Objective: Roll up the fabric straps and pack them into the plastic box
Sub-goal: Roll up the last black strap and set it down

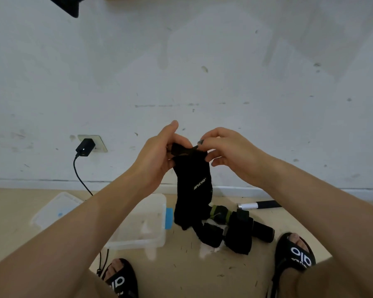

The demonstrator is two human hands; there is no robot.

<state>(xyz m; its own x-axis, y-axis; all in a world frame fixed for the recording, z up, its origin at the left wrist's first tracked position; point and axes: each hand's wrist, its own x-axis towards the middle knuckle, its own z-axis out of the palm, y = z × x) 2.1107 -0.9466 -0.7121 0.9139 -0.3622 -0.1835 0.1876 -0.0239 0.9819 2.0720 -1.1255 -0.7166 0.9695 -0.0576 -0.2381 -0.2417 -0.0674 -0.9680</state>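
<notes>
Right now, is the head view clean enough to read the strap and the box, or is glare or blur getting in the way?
Head view: soft, even light, no hard shadows; wide-angle bending at the edges; the black strap in both hands is mostly sharp, its logo unreadable; the clear plastic box looks washed out and hazy, with pale glare patches on the floor beside it.
</notes>
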